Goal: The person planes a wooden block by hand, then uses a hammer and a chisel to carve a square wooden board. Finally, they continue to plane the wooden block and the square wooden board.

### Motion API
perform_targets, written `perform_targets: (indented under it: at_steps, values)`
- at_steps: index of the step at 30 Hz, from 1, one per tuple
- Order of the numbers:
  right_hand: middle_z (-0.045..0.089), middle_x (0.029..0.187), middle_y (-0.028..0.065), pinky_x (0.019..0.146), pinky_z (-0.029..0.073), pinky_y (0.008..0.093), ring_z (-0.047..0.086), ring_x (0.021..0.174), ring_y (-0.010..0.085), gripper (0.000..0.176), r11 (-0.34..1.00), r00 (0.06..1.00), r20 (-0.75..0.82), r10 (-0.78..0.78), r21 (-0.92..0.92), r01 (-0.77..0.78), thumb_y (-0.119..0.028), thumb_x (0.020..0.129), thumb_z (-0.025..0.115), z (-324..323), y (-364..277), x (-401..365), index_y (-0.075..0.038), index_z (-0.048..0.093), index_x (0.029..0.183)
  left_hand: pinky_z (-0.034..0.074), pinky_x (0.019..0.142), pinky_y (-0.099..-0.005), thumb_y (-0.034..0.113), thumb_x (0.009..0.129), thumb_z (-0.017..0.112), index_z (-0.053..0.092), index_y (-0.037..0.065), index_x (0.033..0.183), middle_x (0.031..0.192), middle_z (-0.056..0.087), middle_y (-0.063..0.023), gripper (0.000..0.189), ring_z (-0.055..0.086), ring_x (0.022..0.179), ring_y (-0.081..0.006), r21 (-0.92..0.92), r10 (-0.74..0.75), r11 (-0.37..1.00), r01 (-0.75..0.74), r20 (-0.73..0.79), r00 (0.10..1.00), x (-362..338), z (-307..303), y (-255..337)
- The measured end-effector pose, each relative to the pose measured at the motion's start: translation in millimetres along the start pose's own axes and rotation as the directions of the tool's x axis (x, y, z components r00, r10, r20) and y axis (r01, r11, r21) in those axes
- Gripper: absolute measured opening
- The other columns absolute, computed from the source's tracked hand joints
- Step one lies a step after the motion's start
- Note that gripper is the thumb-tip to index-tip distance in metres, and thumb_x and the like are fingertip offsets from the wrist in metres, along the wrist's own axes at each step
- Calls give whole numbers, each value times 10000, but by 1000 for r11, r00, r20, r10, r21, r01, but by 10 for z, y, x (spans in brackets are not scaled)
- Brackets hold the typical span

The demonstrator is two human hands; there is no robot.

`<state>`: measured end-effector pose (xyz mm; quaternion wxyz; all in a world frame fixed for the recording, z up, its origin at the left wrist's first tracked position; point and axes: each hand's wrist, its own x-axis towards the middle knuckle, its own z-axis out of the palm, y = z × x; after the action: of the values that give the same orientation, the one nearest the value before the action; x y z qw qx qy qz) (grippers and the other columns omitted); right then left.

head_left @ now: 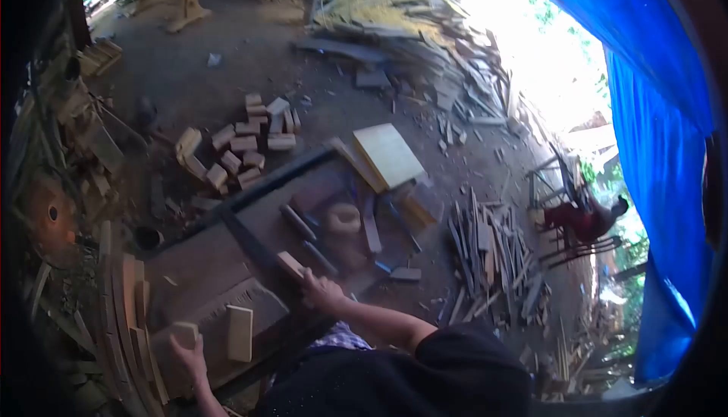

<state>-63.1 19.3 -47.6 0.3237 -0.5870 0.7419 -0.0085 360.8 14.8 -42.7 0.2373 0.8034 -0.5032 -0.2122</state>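
**Block in each hand, third one between**

L hand (191,352) is over the L end of the counter (201,261), its grip closed on L block (184,331). Thumb & fingers take it by the sides, prob. to leave the top face uncovered. Can't tell if the block's underside touches the counter.

R hand (322,293) has a narrow grip round the near end of R block (290,264), w/ the far end poking out past the fingers, near the dark bar (246,236) that crosses the counter. End hold likely b/c it keeps most of the piece clear of the hand; exact finger placement too blurred to call.

Third block (240,333) rests on the counter between the two hands, closer to L hand, touched by neither. Spot seems handy b/c both arms can get to it.

Past the bar, a pale ring (334,221) & a dark cylinder (298,222) sit apart from the blocks, prob. parked there to free up the L half. More loose blocks (243,143) lie heaped on the floor beyond the counter's far side, presumably b/c floor space is cheaper. Planks (130,303) run side by side along the L end, likely to save room.
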Motion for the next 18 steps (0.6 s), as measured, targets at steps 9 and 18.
perform_targets:
  at_steps: [9, 18]
  values:
    - [630, 1050, 279, 758, 535, 538, 663, 877, 461, 702, 1000, 987, -161, 6, -11, -7, -443, 930, 551, 12, -64, 199, -169, 235, 1494, 411, 1020, -476, 538, 892, 618, 421, -18, 1388, 1317, 533, -239, 771, 519, 1213, -404, 221, 179, 960, -170, -18, 984, 14, 507, 416]
    - [610, 1079, 305, 804, 533, 531, 646, 967, 467, 717, 995, 997, -26, 75, 63, -73, -400, 922, 564, -205, -244, 143, -137, 226, 1497, 439, 967, -473, 449, 1012, 458, 521, -12, 1298, 1247, 587, -223, 546, 562, 1143, -381, 353, 232, 919, -175, -125, 965, -20, 381, 586]
